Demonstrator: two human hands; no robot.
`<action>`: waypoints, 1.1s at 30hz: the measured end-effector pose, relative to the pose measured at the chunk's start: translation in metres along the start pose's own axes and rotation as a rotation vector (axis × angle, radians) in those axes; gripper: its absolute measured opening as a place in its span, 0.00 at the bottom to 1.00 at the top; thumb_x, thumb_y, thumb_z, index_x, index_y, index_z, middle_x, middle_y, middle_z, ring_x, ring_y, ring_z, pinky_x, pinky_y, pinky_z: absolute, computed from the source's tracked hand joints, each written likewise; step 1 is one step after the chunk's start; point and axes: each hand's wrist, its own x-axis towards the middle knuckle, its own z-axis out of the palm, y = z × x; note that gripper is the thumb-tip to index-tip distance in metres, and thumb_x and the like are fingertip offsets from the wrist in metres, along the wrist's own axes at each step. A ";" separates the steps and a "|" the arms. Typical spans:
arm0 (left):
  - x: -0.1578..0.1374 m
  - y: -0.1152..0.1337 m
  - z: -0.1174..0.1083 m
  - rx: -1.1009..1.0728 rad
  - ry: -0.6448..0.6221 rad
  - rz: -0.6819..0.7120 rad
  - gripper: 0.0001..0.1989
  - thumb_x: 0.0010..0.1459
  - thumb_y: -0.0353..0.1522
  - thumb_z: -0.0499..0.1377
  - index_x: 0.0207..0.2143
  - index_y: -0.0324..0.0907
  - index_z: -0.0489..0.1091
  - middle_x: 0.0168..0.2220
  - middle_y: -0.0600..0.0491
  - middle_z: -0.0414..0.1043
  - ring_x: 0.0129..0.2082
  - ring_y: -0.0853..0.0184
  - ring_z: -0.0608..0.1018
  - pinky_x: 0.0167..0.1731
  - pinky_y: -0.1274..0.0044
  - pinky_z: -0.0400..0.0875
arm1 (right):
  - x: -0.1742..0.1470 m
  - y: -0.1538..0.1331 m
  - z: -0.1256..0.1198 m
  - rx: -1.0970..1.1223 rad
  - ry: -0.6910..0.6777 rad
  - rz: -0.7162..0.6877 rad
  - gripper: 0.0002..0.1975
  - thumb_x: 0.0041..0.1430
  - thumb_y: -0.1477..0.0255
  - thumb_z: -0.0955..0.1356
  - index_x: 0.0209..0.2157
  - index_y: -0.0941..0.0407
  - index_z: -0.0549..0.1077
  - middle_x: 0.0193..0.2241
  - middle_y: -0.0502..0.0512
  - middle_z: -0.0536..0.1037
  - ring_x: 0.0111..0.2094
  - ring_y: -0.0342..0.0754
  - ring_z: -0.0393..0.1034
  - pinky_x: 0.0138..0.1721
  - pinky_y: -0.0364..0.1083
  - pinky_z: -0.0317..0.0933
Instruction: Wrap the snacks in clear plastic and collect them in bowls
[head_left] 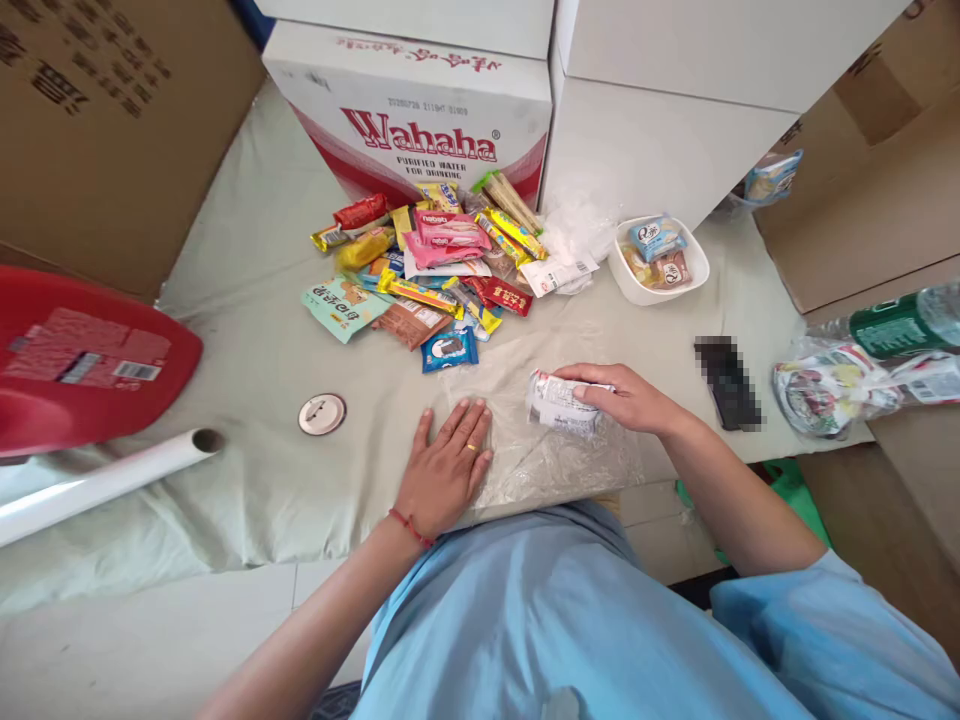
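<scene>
My left hand [444, 468] lies flat with its fingers outstretched, at the left edge of a clear plastic bag [506, 470] spread on the cloth. In my right hand [626, 395] is a white snack packet [562, 402] with small print, gripped between thumb and fingers above the bag. Beyond both hands sits a heap of wrapped snacks: pink nabati packs [450, 235], a light green packet [345, 306], a blue packet [449, 350] and several yellow sticks. To the left of my left hand rests a round badge [322, 414], pin side up.
A white bowl [660, 285] holds small packets. A blurred black phone [726, 385] and a green-labelled bottle [900, 325] lie on the right. At left are a red jug [90, 350] and a white tube [112, 485]. A Wahaha carton [420, 120] stands behind the heap.
</scene>
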 end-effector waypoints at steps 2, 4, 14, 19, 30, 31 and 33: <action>-0.005 0.002 0.000 0.017 0.016 0.004 0.28 0.74 0.36 0.48 0.73 0.43 0.55 0.73 0.47 0.59 0.73 0.54 0.62 0.73 0.55 0.35 | 0.011 -0.004 0.000 -0.022 -0.151 0.107 0.23 0.73 0.57 0.61 0.57 0.53 0.78 0.48 0.54 0.84 0.45 0.52 0.80 0.47 0.48 0.72; -0.011 0.004 0.000 0.030 0.034 -0.003 0.28 0.73 0.36 0.49 0.73 0.44 0.55 0.73 0.47 0.58 0.73 0.54 0.62 0.73 0.55 0.35 | 0.018 -0.010 0.005 -0.228 -0.174 0.189 0.26 0.73 0.52 0.61 0.56 0.54 0.78 0.43 0.57 0.85 0.41 0.53 0.80 0.43 0.49 0.72; -0.021 0.002 0.003 0.017 0.111 -0.013 0.30 0.73 0.37 0.51 0.74 0.43 0.54 0.75 0.38 0.50 0.72 0.52 0.64 0.72 0.54 0.44 | -0.008 -0.010 0.017 -0.844 -0.038 -0.204 0.30 0.67 0.62 0.71 0.67 0.54 0.66 0.68 0.64 0.67 0.71 0.64 0.54 0.69 0.66 0.54; -0.021 0.004 0.002 -0.001 0.068 -0.057 0.31 0.73 0.39 0.50 0.75 0.46 0.51 0.73 0.40 0.56 0.71 0.51 0.64 0.72 0.47 0.33 | -0.010 0.014 0.028 -0.822 0.025 -0.176 0.26 0.68 0.72 0.69 0.66 0.55 0.68 0.60 0.64 0.75 0.69 0.63 0.58 0.71 0.69 0.47; -0.038 -0.006 -0.018 -0.157 0.161 0.162 0.35 0.69 0.35 0.57 0.75 0.45 0.50 0.72 0.40 0.60 0.73 0.54 0.62 0.74 0.54 0.42 | -0.009 0.009 0.054 -0.710 0.063 -0.209 0.28 0.68 0.64 0.71 0.66 0.54 0.66 0.65 0.68 0.69 0.70 0.66 0.56 0.70 0.73 0.47; -0.044 -0.009 -0.022 -0.199 0.130 0.244 0.34 0.69 0.36 0.59 0.74 0.44 0.53 0.72 0.40 0.60 0.73 0.54 0.62 0.74 0.56 0.46 | -0.014 0.010 0.053 -0.684 0.095 -0.232 0.29 0.68 0.63 0.70 0.66 0.55 0.65 0.66 0.69 0.67 0.70 0.65 0.57 0.69 0.72 0.49; -0.055 -0.013 -0.026 -0.272 0.078 0.348 0.30 0.68 0.38 0.60 0.69 0.42 0.59 0.72 0.38 0.59 0.72 0.54 0.64 0.72 0.59 0.55 | -0.033 0.012 0.049 -0.587 0.189 -0.284 0.28 0.68 0.61 0.70 0.65 0.55 0.65 0.62 0.69 0.70 0.66 0.64 0.62 0.66 0.69 0.57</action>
